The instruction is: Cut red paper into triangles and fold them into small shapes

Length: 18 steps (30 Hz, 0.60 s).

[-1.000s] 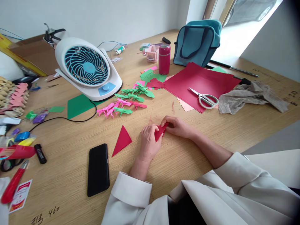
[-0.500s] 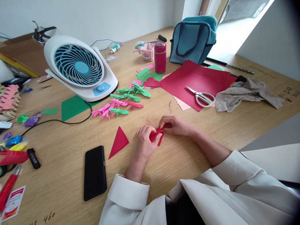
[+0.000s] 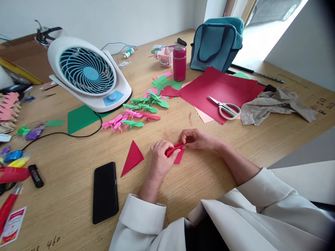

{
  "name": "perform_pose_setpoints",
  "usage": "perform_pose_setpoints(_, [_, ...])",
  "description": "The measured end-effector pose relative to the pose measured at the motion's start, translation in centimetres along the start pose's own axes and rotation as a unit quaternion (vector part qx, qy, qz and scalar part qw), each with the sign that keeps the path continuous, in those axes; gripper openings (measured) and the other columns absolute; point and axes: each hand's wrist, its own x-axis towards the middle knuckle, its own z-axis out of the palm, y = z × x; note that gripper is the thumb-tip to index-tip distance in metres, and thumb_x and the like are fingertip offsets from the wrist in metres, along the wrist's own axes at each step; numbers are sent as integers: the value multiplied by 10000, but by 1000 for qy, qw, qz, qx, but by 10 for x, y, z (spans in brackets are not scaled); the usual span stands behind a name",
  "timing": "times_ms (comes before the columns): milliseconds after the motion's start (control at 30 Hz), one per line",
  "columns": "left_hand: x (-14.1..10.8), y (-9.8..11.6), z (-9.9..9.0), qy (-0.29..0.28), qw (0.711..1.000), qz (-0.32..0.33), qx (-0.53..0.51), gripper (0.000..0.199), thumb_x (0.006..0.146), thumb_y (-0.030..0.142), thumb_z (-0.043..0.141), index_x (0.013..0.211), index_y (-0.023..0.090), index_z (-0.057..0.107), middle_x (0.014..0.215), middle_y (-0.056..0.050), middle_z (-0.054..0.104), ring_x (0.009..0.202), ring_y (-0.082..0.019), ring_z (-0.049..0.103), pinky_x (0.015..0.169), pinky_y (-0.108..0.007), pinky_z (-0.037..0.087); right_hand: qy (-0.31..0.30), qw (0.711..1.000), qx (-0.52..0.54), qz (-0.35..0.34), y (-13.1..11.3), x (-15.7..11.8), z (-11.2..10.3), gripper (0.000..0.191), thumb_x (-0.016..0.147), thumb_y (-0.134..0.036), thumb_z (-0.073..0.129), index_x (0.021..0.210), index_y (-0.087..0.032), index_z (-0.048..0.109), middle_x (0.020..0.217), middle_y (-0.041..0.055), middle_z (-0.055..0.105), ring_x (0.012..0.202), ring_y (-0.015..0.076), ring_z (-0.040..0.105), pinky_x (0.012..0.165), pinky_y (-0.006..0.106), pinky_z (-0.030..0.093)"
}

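A small piece of folded red paper (image 3: 179, 158) is held between my two hands, just above the wooden table. My left hand (image 3: 160, 155) pinches its left end, thumb on the near side. At the other end, my right hand (image 3: 195, 139) grips the paper between thumb and fingers. Part of the folds is hidden behind my fingers. Left of my left hand lies a red paper triangle (image 3: 133, 158), flat on the table. Beyond my hands are several folded pink figures (image 3: 115, 122) and green figures (image 3: 151, 101) of paper.
A black phone (image 3: 105, 192) lies at the near left. Behind stand a white fan (image 3: 90, 75), a red flask (image 3: 179, 64) and a blue bag (image 3: 216, 45). Scissors (image 3: 227, 109) rest on large red sheets (image 3: 217, 82), beside a grey cloth (image 3: 277, 106).
The red paper has been opened slightly between my fingers, and more of its lower flap shows under my left thumb. My left hand has shifted a little to the left.
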Motion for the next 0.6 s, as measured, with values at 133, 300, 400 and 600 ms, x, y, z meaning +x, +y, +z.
perform_pose_setpoints(133, [0, -2, -1, -8, 999, 20, 34, 147, 770, 265, 773, 771, 253, 627, 854, -27, 689, 853, -246, 545, 865, -357, 321, -31, 999, 6, 23, 0, -1, -1, 191, 857, -340, 687, 931, -170, 639, 865, 23, 685, 723, 140, 596, 656, 242, 470])
perform_pose_setpoints(300, [-1, -2, -1, -21, 997, 38, 64, 136, 797, 284, 756, 812, 257, 624, 921, -32, 704, 901, -258, 552, 884, -386, 314, -21, 1000, 12, 13, 1, -1, -3, 217, 842, -369, 714, 873, -164, 648, 839, 17, 669, 732, 133, 583, 657, 233, 460])
perform_pose_setpoints(400, [-1, -3, -1, -22, 995, 46, 87, 148, 815, 289, 744, 811, 248, 601, 926, -29, 708, 899, -251, 565, 873, -389, 326, -17, 999, 22, 18, 2, 0, -5, 222, 829, -368, 729, 828, -165, 641, 831, 20, 663, 740, 134, 576, 650, 231, 458])
perform_pose_setpoints(600, [1, -1, -3, -8, 993, 43, 106, 197, 808, 234, 752, 759, 225, 561, 943, -19, 700, 915, -223, 589, 886, -384, 381, -11, 997, 62, 34, 0, -1, -8, 273, 819, -400, 741, 832, -161, 611, 825, 16, 651, 712, 122, 560, 639, 228, 454])
